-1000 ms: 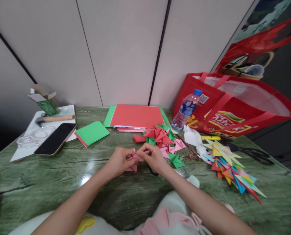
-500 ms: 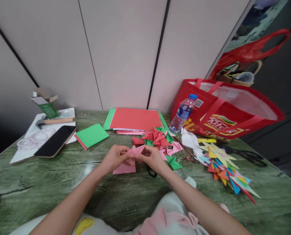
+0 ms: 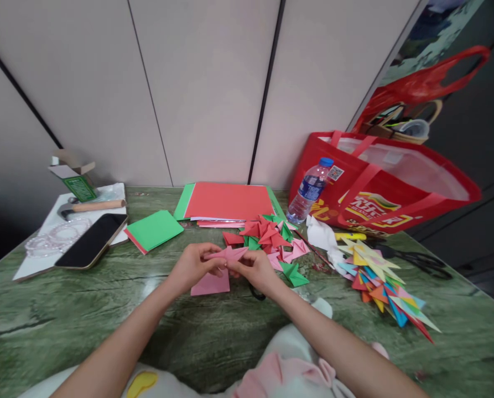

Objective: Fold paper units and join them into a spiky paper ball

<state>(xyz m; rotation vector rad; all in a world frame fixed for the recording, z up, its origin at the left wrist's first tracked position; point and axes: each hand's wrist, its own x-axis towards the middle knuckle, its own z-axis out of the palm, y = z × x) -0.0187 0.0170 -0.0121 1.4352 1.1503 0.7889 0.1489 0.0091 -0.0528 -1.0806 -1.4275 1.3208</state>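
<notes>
The left hand (image 3: 193,268) and right hand (image 3: 260,271) pinched a folded pink paper (image 3: 230,254), fingers closed on its ends (a pink sheet (image 3: 210,283) lay nearer, slightly left).

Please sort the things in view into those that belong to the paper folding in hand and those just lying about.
Likely part of the folding:
- pink folded piece, in the left hand and right hand
- pink sheet
- folded pieces
- green-topped paper stack

Apparently just lying about:
- phone
- hammer
- water bottle
- red bag
</notes>
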